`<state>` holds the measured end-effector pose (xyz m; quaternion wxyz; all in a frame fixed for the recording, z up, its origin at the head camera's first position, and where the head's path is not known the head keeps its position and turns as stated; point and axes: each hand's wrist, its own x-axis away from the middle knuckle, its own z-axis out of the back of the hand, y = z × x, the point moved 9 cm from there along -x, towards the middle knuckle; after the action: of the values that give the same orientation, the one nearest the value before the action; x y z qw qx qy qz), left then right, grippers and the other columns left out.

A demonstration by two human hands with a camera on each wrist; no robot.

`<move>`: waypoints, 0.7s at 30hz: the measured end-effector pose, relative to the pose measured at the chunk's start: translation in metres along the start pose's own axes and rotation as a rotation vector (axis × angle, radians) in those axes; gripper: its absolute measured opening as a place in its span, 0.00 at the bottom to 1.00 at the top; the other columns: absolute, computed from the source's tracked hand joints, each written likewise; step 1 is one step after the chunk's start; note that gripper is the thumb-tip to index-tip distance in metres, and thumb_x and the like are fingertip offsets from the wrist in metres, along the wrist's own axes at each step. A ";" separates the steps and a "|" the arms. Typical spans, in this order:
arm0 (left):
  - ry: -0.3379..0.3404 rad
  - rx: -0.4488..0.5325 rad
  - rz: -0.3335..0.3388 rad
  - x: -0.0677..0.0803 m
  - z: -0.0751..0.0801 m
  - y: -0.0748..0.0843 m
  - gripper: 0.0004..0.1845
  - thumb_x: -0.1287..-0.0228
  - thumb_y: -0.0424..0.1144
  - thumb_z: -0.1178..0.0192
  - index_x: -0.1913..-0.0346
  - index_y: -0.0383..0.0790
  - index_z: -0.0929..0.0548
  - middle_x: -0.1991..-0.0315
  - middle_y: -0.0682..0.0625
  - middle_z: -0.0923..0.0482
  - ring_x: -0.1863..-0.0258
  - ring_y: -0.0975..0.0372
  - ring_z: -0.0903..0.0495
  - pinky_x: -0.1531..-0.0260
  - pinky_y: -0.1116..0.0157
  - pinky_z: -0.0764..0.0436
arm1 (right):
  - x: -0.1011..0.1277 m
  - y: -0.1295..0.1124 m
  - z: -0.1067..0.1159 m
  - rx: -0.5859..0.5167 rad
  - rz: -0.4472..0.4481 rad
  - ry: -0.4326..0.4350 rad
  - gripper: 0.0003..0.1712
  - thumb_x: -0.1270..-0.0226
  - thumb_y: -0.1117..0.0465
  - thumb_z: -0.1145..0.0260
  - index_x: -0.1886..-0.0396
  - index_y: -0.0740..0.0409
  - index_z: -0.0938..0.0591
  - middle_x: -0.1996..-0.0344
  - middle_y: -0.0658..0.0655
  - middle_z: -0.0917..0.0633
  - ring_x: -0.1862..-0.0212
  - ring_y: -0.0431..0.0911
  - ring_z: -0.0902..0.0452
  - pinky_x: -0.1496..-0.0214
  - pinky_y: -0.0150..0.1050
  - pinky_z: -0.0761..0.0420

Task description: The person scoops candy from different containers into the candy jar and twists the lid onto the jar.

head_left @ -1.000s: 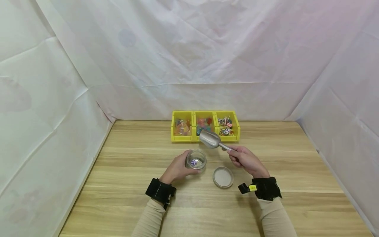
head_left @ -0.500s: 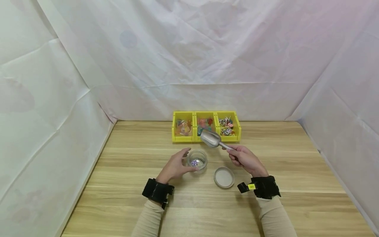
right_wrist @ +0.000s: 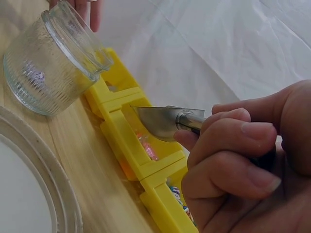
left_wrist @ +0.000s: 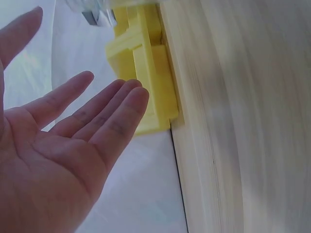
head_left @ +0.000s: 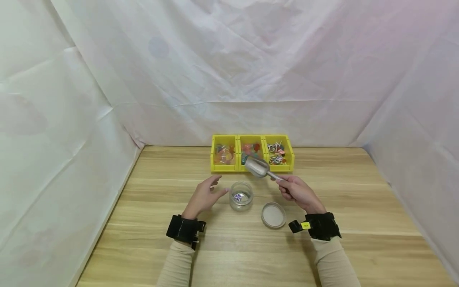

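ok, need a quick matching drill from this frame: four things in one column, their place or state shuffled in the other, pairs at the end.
Things:
1. metal scoop
2. glass jar
3. jar lid
4. left hand

Places or states:
A. flat on the table, right of the jar
B. open, fingers spread, beside the jar and not touching it
C. gripped by the right hand, over the yellow bins
D. upright, uncapped, one striped candy inside

Pairs: 1-C, 2-D, 3-A, 4-B

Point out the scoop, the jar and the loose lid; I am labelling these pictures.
scoop (head_left: 256,167), head view, on its metal bowl.
jar (head_left: 241,196), head view, on its glass wall.
lid (head_left: 274,215), head view, on its flat middle.
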<state>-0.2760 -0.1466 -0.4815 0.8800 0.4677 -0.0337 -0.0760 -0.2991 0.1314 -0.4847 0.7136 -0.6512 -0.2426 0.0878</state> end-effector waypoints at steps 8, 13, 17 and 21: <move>0.057 -0.015 0.036 -0.002 0.011 -0.012 0.32 0.32 0.49 0.37 0.30 0.38 0.30 0.33 0.40 0.28 0.35 0.47 0.27 0.38 0.51 0.25 | -0.008 -0.004 -0.001 -0.002 0.009 0.017 0.23 0.20 0.58 0.50 0.37 0.72 0.31 0.79 0.49 0.36 0.81 0.37 0.42 0.79 0.31 0.44; 0.068 -0.026 0.036 -0.007 0.015 -0.016 0.31 0.31 0.49 0.38 0.31 0.38 0.29 0.33 0.40 0.28 0.36 0.47 0.26 0.38 0.50 0.25 | -0.011 -0.004 0.000 0.017 -0.006 0.028 0.24 0.19 0.58 0.51 0.37 0.74 0.32 0.78 0.50 0.35 0.81 0.37 0.41 0.80 0.30 0.43; 0.069 -0.041 0.036 -0.012 0.018 -0.018 0.31 0.31 0.51 0.39 0.31 0.37 0.29 0.33 0.39 0.28 0.35 0.48 0.27 0.37 0.51 0.25 | -0.011 -0.008 0.001 0.039 0.001 0.034 0.24 0.19 0.59 0.52 0.37 0.75 0.32 0.78 0.50 0.34 0.82 0.38 0.41 0.80 0.30 0.42; 0.070 -0.056 0.041 -0.017 0.021 -0.020 0.31 0.30 0.49 0.39 0.32 0.35 0.29 0.33 0.38 0.28 0.35 0.47 0.28 0.37 0.51 0.26 | -0.012 -0.012 0.000 0.066 0.012 0.040 0.21 0.19 0.58 0.51 0.40 0.72 0.29 0.79 0.50 0.34 0.82 0.38 0.41 0.80 0.31 0.43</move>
<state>-0.2975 -0.1718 -0.4861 0.8948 0.4444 -0.0103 -0.0425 -0.3116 0.1243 -0.4758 0.7388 -0.6306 -0.2214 0.0872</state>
